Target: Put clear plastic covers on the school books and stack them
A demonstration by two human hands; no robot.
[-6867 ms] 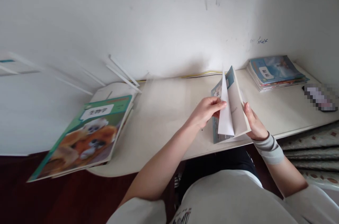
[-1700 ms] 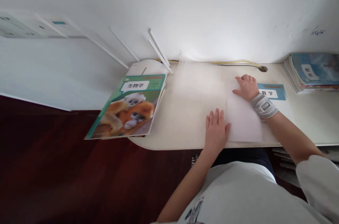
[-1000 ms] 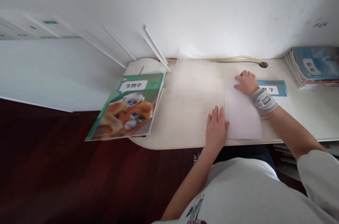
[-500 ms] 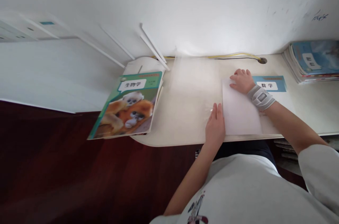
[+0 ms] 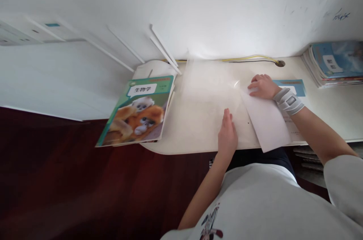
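Note:
A clear plastic sheet lies spread on the cream desk. My left hand rests on its near part, fingers together and stretched out. My right hand, with a grey wrist strap, presses flat on the top corner of a white page that lies skewed and overhangs the desk's front edge. The page belongs to a blue book that lies mostly under my right wrist. Neither hand grips anything.
A green book with an orange animal cover lies at the desk's left end, overhanging the edge. A stack of blue books sits at the far right. A yellow and black cable runs along the white wall. Dark red floor lies below.
The white page has turned clockwise, and its near corner now hangs over the desk edge. My left hand has slid slightly left off the page, onto the plastic sheet.

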